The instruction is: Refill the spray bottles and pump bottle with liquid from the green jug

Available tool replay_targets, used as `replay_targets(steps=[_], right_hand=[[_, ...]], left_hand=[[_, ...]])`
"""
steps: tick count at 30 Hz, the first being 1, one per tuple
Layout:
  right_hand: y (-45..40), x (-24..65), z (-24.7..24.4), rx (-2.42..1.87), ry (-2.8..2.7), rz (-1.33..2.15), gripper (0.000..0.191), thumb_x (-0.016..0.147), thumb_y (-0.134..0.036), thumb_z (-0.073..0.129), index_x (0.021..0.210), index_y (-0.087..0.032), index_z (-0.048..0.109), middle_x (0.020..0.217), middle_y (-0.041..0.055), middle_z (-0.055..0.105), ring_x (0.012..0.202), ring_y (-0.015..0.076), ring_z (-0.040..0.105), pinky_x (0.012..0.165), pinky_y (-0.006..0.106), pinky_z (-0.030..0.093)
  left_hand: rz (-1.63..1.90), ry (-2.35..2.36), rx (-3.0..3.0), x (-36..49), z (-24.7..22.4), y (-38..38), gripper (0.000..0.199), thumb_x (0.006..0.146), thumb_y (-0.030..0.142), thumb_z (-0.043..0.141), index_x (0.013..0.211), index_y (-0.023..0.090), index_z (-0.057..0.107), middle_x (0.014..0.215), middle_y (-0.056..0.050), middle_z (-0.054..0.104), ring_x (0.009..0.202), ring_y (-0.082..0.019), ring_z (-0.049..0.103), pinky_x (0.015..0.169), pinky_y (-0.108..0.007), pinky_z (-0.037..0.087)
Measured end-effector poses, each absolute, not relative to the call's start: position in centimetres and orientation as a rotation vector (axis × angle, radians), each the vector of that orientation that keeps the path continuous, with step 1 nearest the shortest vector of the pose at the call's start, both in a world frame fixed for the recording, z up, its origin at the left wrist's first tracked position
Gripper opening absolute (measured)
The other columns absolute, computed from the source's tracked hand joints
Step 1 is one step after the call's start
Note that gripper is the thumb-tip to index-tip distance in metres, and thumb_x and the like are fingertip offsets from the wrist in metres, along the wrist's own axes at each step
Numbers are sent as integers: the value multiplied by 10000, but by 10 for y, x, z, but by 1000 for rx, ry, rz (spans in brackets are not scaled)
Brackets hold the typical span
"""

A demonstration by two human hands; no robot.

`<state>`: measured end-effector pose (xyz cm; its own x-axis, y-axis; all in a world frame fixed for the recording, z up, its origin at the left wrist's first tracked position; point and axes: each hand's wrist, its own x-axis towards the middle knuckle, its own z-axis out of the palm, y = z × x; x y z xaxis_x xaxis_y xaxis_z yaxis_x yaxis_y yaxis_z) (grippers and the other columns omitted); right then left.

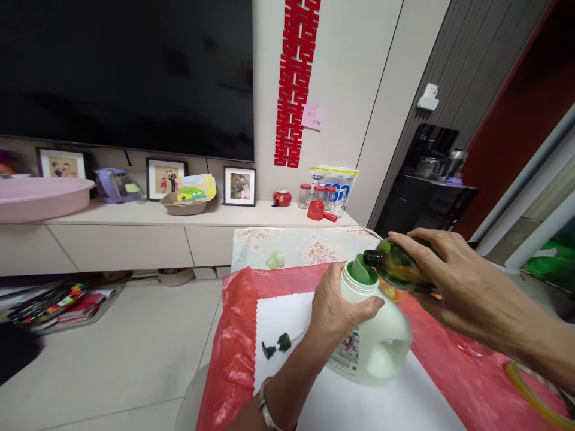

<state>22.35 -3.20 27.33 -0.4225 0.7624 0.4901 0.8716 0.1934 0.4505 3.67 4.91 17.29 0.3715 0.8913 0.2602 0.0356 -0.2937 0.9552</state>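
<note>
While left hand (335, 308) clamps jug (386, 335), right hand (460, 278) grips bottle (401, 266), mouth toward 9 o'clock; best held steady at spout (358, 272).

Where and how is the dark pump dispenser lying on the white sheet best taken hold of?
Probably by the collar, from above and the left. The pump dispenser lies flat on the white sheet, its collar the thickest visible part; its thin pale tube runs right, toward the left hand and wrist, which crowd that end.
</note>
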Motion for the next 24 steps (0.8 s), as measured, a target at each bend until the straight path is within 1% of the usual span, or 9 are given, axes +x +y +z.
replay_targets(steps=[4,9,14,20,24], right_hand=[[-33,223,274,-1607,-2302,-1055,722,867,-228,454,1566,-223,273,1337,151,450,1136,314,508,876,468,553],[-31,223,275,-1590,-2312,-1076,715,862,-242,445,1558,-229,285,1324,152,452,1122,311,511,835,469,567],[-30,222,279,-1584,-2350,-1081,704,875,-228,440,1558,-224,273,1317,161,451,1142,317,498,874,481,554],[-29,222,281,-1589,-2363,-1068,702,850,-215,446,1540,-223,314,1323,157,449,1153,313,494,894,476,542],[-28,223,282,-1581,-2366,-1083,715,836,-202,464,1539,-226,334,1317,148,456,1145,301,497,890,460,544]], left_hand=[[1078,857,1646,36,174,49,533,628,370,818,1091,244,587,1119,-63,714,1071,-308,645,859,-396,506],[1081,849,1653,36,175,48,514,633,361,812,1080,242,589,1118,-61,711,1067,-304,645,865,-397,499],[1089,859,1679,37,172,49,511,645,382,810,1084,249,585,1110,-57,709,1066,-305,644,847,-389,500],[1078,868,1691,38,172,50,527,639,389,812,1090,239,585,1124,-70,705,1082,-317,638,851,-398,498],[1083,859,1684,38,171,50,544,631,385,816,1100,244,578,1117,-53,706,1066,-302,644,853,-389,499]])
